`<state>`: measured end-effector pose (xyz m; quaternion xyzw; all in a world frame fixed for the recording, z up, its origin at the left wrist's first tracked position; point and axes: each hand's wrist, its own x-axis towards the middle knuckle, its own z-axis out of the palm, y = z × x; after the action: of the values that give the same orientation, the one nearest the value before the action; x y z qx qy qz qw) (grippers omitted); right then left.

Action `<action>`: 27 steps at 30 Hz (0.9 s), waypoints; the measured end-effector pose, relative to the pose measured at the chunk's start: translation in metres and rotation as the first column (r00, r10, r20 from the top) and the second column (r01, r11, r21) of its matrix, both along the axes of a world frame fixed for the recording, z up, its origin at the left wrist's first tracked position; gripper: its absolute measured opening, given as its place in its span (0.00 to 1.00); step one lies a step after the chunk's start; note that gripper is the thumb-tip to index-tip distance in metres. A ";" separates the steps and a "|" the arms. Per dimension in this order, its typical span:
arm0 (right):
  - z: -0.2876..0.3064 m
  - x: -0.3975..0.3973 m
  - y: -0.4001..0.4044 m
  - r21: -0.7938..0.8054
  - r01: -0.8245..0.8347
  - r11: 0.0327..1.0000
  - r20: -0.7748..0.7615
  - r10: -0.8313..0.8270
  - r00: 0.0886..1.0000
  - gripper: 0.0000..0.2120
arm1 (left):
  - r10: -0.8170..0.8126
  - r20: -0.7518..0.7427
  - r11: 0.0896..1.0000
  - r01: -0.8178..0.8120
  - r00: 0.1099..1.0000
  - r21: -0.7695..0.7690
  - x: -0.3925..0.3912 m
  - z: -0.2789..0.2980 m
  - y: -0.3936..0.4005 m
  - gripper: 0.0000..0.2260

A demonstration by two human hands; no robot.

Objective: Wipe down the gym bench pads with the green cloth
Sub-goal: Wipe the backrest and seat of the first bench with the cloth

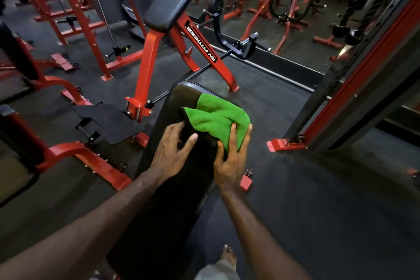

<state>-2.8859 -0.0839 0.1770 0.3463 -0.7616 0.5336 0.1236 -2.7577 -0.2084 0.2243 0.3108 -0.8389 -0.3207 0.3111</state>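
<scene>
A long black bench pad (163,188) runs away from me in the middle of the view. A green cloth (216,118) lies bunched on its far right end, one fold showing a dark underside. My right hand (231,157) grips the cloth's near right corner, fingers laid over the green fabric and thumb tucked beneath it. My left hand (170,150) hovers over the pad just left of the cloth with fingers spread, its fingertips touching the cloth's dark left edge. Farther back, a second black pad (172,0) sits tilted on a red frame.
A red machine frame (147,68) with a black footplate (113,120) stands left of the bench. At the right rises a tall red and black upright (354,88), its red foot (276,144) bolted to the floor. More red racks fill the back. My bare foot (228,254) is on the dark floor.
</scene>
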 end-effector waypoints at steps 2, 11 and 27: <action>-0.012 0.015 0.005 0.021 -0.030 0.999 0.044 0.030 0.999 0.28 | -0.029 0.036 0.999 0.030 0.999 -0.015 0.003 -0.005 0.002 0.24; -0.061 0.055 0.024 0.148 -0.098 0.984 0.167 0.073 0.983 0.29 | -0.024 0.189 0.999 0.020 0.982 0.025 0.029 -0.034 0.013 0.15; -0.085 0.087 0.065 0.321 -0.223 0.920 0.164 0.178 0.970 0.51 | 0.008 0.417 0.974 -0.102 0.909 0.203 0.077 -0.077 0.022 0.24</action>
<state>-2.7989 -0.0184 0.0925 0.4026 -0.8086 0.4268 -0.0435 -2.6811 -0.1862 0.1475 0.4276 -0.8358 -0.3296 0.0994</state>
